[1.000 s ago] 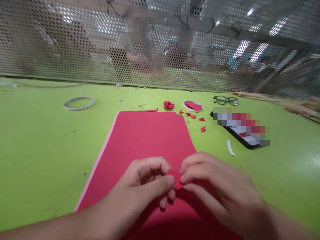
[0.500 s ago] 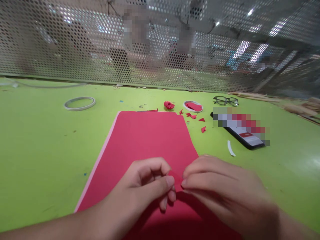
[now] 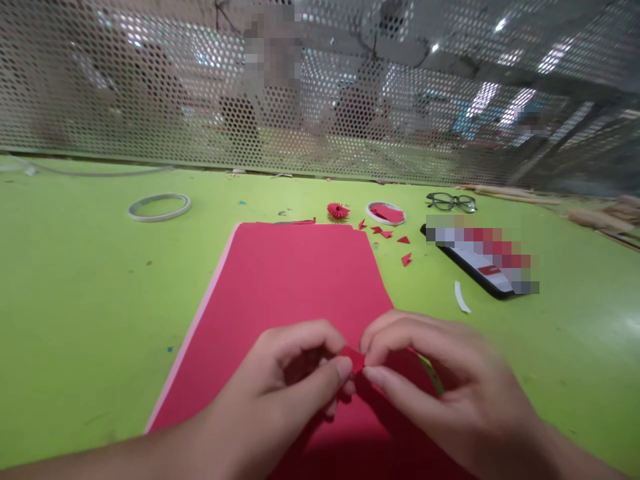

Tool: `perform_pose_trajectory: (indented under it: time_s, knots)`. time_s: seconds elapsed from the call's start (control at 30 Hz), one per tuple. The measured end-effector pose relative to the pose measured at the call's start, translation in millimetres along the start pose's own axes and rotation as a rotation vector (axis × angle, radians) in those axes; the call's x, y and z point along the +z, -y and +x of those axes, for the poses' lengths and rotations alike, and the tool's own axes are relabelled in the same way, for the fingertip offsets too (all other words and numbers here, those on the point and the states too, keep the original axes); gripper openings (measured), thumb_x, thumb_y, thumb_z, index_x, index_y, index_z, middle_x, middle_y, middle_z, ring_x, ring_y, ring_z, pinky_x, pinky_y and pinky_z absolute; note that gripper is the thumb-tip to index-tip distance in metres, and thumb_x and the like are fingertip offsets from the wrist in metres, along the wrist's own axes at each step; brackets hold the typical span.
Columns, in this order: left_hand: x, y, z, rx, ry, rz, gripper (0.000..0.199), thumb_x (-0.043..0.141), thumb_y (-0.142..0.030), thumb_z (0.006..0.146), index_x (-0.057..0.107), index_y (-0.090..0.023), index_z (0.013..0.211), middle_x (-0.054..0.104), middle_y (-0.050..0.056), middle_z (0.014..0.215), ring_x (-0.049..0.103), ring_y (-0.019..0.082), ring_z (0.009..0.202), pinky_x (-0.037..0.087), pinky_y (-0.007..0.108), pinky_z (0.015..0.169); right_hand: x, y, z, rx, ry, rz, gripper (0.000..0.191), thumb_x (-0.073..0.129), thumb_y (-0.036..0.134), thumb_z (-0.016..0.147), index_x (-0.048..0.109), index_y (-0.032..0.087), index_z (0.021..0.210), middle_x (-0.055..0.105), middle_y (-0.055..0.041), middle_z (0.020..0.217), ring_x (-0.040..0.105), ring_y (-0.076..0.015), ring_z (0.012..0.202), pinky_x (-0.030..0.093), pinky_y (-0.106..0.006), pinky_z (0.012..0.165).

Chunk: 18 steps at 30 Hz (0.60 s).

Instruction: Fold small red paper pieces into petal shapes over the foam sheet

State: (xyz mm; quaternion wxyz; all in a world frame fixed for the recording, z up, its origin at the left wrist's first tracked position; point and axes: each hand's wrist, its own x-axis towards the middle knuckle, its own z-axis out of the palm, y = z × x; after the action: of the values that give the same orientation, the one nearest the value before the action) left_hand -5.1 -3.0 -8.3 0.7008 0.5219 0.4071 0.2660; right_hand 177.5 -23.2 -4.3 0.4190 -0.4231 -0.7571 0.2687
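A small folded piece of red paper [image 3: 355,359] is pinched between both hands above a stack of red sheets [image 3: 300,280]. My left hand [image 3: 295,373] grips its left side between thumb and bent fingers. On the right side, my right hand [image 3: 440,380] holds it with thumb and fingertips. Beyond the stack stand a red pleated paper rosette [image 3: 339,211] and a white ring [image 3: 369,212] with red paper pieces [image 3: 388,213] in it. Several small red folded triangles [image 3: 403,240] lie near the ring.
A white tape ring [image 3: 160,208] rests at the left. Eyeglasses [image 3: 451,202], a phone [image 3: 480,267] and a white paper strip [image 3: 461,297] lie at the right. Behind the green table [image 3: 80,300] rises a perforated metal screen [image 3: 175,100], with people partly visible through it.
The red piece looks smaller between the fingertips. My right hand's fingers have arched, with the thumb now showing. My left hand has shifted only slightly.
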Motion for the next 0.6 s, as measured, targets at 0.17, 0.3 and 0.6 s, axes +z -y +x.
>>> perform_pose_trajectory:
  time_s: [0.17, 0.3, 0.6]
  knots:
    - [-0.2, 1, -2, 0.019, -0.001, 0.062, 0.021, 0.063, -0.030, 0.085, 0.061, -0.017, 0.068, 0.054, -0.002, 0.062, 0.048, 0.014, 0.060, 0.037, 0.025, 0.056, 10, -1, -8, 0.262, -0.098, 0.216, 0.018, 0.057, 0.005, 0.070, 0.062, 0.022, 0.067, 0.070, 0.0014, 0.064, 0.067, -0.0134, 0.059, 0.056, -0.020, 0.055]
    - [-0.5, 2, -2, 0.040, 0.011, 0.106, 0.022, 0.062, -0.030, 0.084, 0.060, -0.018, 0.066, 0.052, -0.003, 0.059, 0.045, 0.013, 0.056, 0.035, 0.024, 0.053, 16, -4, -12, 0.375, -0.148, 0.331, 0.018, 0.059, 0.006, 0.067, 0.063, 0.023, 0.065, 0.070, 0.0022, 0.063, 0.068, -0.0126, 0.058, 0.056, -0.017, 0.053]
    - [3.0, 1, 4, 0.107, -0.058, 0.157, 0.017, 0.063, -0.023, 0.077, 0.058, -0.019, 0.061, 0.055, -0.003, 0.057, 0.047, 0.012, 0.054, 0.038, 0.023, 0.051, 17, 2, -11, 0.410, -0.140, 0.323, 0.015, 0.061, 0.009, 0.070, 0.059, 0.023, 0.065, 0.065, 0.0012, 0.058, 0.063, -0.0133, 0.054, 0.053, -0.020, 0.047]
